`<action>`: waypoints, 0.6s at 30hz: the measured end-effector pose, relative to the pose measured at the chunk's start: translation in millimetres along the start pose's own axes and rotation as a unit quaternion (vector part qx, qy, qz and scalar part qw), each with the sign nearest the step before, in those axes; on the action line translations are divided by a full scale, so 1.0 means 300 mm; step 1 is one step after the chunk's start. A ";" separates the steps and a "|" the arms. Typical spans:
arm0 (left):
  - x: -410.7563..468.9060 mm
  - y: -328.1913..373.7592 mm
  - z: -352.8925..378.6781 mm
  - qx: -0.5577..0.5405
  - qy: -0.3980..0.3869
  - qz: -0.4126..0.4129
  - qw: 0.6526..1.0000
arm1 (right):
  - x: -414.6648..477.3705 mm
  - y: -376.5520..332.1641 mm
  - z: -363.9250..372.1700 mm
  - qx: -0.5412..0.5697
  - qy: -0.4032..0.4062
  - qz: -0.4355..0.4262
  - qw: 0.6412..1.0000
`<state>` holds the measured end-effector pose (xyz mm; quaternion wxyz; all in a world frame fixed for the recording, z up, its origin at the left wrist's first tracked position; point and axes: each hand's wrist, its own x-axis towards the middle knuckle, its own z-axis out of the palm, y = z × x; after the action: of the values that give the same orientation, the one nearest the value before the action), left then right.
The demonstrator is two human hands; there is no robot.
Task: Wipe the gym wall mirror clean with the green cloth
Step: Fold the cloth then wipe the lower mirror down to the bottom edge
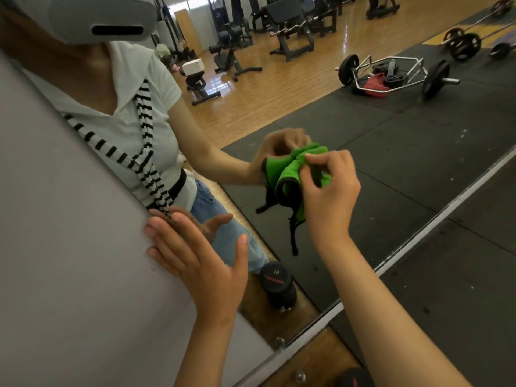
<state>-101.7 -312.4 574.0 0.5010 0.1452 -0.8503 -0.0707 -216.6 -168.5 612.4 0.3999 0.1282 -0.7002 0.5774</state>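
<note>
The right hand [329, 191] covers the right part of the green cloth [287, 174], so how much lies inside its grip cannot be told. The left forearm [206, 353] and right forearm [391, 331] are cut off by the lower edge. There, a dark dumbbell [353, 379] shows only its top. Red print on the reflected dumbbell [276, 283] is too small to read. Barbells [463, 44] at upper right run off the frame.
</note>
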 end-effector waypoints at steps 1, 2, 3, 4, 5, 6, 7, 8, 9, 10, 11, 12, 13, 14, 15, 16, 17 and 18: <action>0.000 0.002 -0.002 -0.003 -0.004 0.000 1.000 | 0.000 -0.002 0.001 0.006 0.004 0.002 1.000; 0.000 0.004 -0.002 -0.008 -0.004 -0.002 1.000 | -0.025 -0.005 0.003 0.004 -0.007 0.001 1.000; 0.000 0.006 -0.001 -0.012 -0.003 -0.004 1.000 | -0.071 -0.005 0.008 -0.003 -0.028 -0.001 1.000; 0.000 0.008 -0.001 -0.015 -0.002 -0.005 1.000 | -0.123 -0.011 0.007 -0.012 -0.055 0.001 0.998; -0.001 0.008 -0.001 -0.017 0.000 -0.005 1.000 | -0.154 -0.013 0.002 -0.015 -0.071 0.000 0.997; -0.001 0.006 -0.001 -0.018 0.003 -0.003 1.000 | -0.144 -0.007 0.000 -0.011 -0.074 0.000 0.997; -0.001 0.004 -0.003 -0.019 0.000 -0.001 1.000 | -0.108 0.001 0.001 -0.005 -0.056 0.010 0.998; 0.001 0.003 -0.005 -0.019 -0.005 0.002 1.000 | -0.058 0.009 0.000 0.000 -0.023 0.025 0.999; 0.001 0.001 -0.009 -0.018 -0.011 0.003 1.000 | -0.007 0.010 -0.003 0.008 0.007 0.036 0.999; 0.000 -0.001 -0.015 -0.017 -0.017 0.003 1.000 | 0.020 0.009 -0.006 0.015 0.019 0.041 0.999; -0.001 0.000 -0.020 -0.020 -0.020 0.003 1.000 | 0.017 0.005 -0.007 0.016 0.016 0.040 0.999; -0.002 0.003 -0.021 -0.025 -0.020 0.002 0.999 | -0.010 0.000 -0.005 0.009 -0.002 0.037 0.999; -0.002 0.004 -0.021 -0.028 -0.018 0.001 0.999 | -0.057 -0.007 -0.001 -0.002 -0.029 0.032 0.999; -0.002 0.006 -0.022 -0.028 -0.018 0.000 0.999 | -0.106 -0.018 -0.003 -0.011 -0.056 0.028 0.998; -0.003 0.005 -0.021 -0.027 -0.016 0.000 1.000 | -0.126 -0.020 -0.006 -0.012 -0.069 0.021 0.997; -0.002 0.001 -0.021 -0.026 -0.015 0.001 1.000 | -0.110 -0.017 -0.006 -0.007 -0.067 0.018 0.998; -0.001 -0.002 -0.023 -0.025 -0.018 0.002 1.000 | -0.074 -0.007 -0.004 -0.001 -0.047 0.024 0.999; 0.000 -0.003 -0.026 -0.024 -0.024 0.003 0.999 | -0.030 0.000 -0.007 0.002 -0.021 0.033 0.999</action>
<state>-94.8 -312.9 577.5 0.4843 0.1289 -0.8603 -0.0936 -209.9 -169.2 606.2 0.3660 0.1179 -0.7111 0.5886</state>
